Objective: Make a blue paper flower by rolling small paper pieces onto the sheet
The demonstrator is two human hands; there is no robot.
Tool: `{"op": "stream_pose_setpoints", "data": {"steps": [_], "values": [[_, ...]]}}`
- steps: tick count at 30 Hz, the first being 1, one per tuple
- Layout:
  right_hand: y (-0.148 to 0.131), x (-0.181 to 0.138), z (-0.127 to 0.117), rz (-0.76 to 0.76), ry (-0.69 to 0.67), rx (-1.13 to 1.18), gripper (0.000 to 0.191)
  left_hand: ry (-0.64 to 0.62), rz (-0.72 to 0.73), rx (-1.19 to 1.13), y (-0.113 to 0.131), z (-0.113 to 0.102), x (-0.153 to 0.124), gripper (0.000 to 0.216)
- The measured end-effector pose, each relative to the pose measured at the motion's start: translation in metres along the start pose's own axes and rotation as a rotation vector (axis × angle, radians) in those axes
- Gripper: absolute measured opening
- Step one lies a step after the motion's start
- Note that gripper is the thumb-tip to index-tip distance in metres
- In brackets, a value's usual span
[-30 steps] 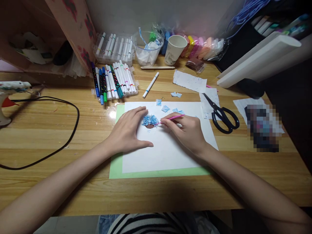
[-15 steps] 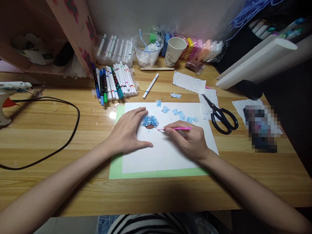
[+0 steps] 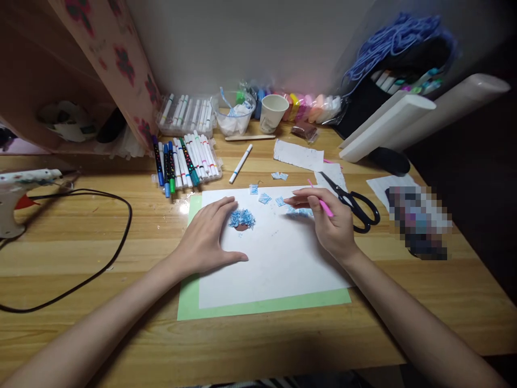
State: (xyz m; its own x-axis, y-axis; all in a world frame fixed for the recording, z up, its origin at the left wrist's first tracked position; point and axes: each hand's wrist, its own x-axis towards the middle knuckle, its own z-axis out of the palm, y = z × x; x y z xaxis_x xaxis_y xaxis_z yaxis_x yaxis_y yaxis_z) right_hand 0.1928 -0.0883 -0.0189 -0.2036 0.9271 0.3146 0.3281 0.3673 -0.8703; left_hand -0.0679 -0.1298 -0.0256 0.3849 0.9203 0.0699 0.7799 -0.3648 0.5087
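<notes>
My left hand [image 3: 205, 234] lies on a white sheet [image 3: 258, 280], thumb and fingers spread beside a clump of crumpled blue paper bits [image 3: 242, 217]. A brown piece [image 3: 241, 228] shows along the clump's lower edge. Right of it, my right hand [image 3: 333, 221] is raised, its fingers closed around a thin pink stick-like tool [image 3: 326, 208]. Small blue-streaked paper squares [image 3: 264, 199] lie along the sheet's upper part, some partly hidden by my right hand. Under the white sheet is a green sheet [image 3: 283, 309].
Black-handled scissors [image 3: 365, 210] lie on the right near torn paper strips [image 3: 299, 155]. Behind are markers [image 3: 188, 161], a clear cup [image 3: 233, 119], a paper cup [image 3: 273, 114] and a wooden stick [image 3: 250, 138]. A glue gun [image 3: 24, 199] with a looping black cord [image 3: 128, 226] occupies the left.
My right hand with the pink tool has lifted away from the blue clump, up and to the right toward the paper squares. My left hand stays beside the clump. The view has tilted upward.
</notes>
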Motion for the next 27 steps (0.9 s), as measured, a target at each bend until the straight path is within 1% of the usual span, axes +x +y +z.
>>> {"op": "stream_pose_setpoints", "data": {"steps": [3,5,6,9,15,20,22,24,25,27], "values": [[0.013,0.007,-0.005,-0.021,-0.055,-0.233,0.014,-0.001,-0.021,0.010,0.000,0.000,0.000,0.101],[0.019,0.009,-0.002,-0.039,-0.078,-0.300,0.004,0.007,-0.023,0.012,-0.001,0.001,0.000,0.102],[0.021,0.009,0.000,-0.047,-0.081,-0.320,0.003,0.012,-0.021,0.012,-0.001,0.001,0.000,0.103],[0.024,0.009,0.007,-0.064,-0.070,-0.376,0.017,0.023,-0.016,0.014,-0.002,0.003,0.000,0.103],[0.025,0.010,0.014,-0.099,-0.063,-0.395,0.021,0.025,-0.014,-0.001,-0.001,0.002,-0.001,0.103],[0.023,0.010,0.016,-0.082,-0.013,-0.357,0.018,0.034,-0.008,-0.022,-0.001,0.002,-0.003,0.102],[0.019,0.010,0.016,-0.031,0.036,-0.288,0.017,0.043,0.004,-0.035,-0.001,0.002,-0.004,0.102],[0.015,0.009,0.016,0.060,0.078,-0.146,0.018,0.063,0.026,-0.058,-0.001,0.001,-0.005,0.100],[0.013,0.009,0.016,0.110,0.090,-0.056,0.019,0.082,0.040,-0.070,0.000,-0.001,-0.006,0.095],[0.011,0.009,0.017,0.203,0.092,0.118,0.024,0.141,0.072,-0.082,0.005,-0.004,-0.006,0.074]]}}
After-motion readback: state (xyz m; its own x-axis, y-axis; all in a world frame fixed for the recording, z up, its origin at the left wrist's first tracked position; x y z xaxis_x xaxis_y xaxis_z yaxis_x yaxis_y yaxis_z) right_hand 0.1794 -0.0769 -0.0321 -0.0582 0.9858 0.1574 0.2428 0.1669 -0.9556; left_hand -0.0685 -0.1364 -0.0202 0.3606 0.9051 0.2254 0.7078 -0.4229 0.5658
